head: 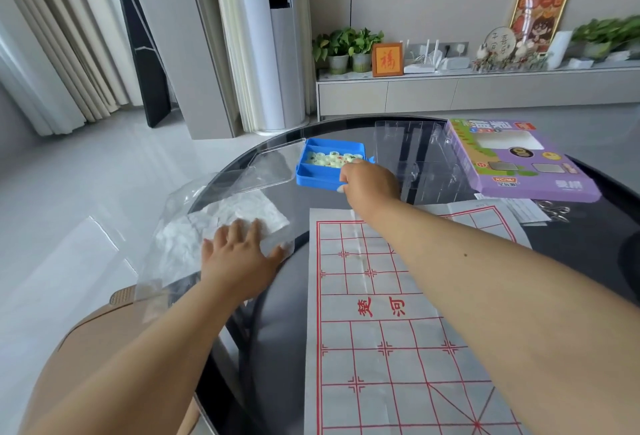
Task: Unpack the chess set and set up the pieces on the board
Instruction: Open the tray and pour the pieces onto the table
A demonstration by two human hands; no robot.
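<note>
A white paper board (398,348) with a red grid and red characters lies flat on the dark round glass table (595,234). Beyond it sits a blue tray (318,176) with several pale round pieces (329,158) in its far compartment. My right hand (369,182) reaches over the board and grips the tray's near right edge, fingers curled over the rim. My left hand (239,254) lies flat with straight fingers on a clear plastic bag (214,227) holding white paper at the table's left edge.
The tray's clear lid (273,166) lies left of it. A clear plastic insert (422,157) and the purple game box (512,157) lie at the back right. Folded papers (526,209) and metal rings (554,211) sit right of the board. A beige seat (104,330) is below left.
</note>
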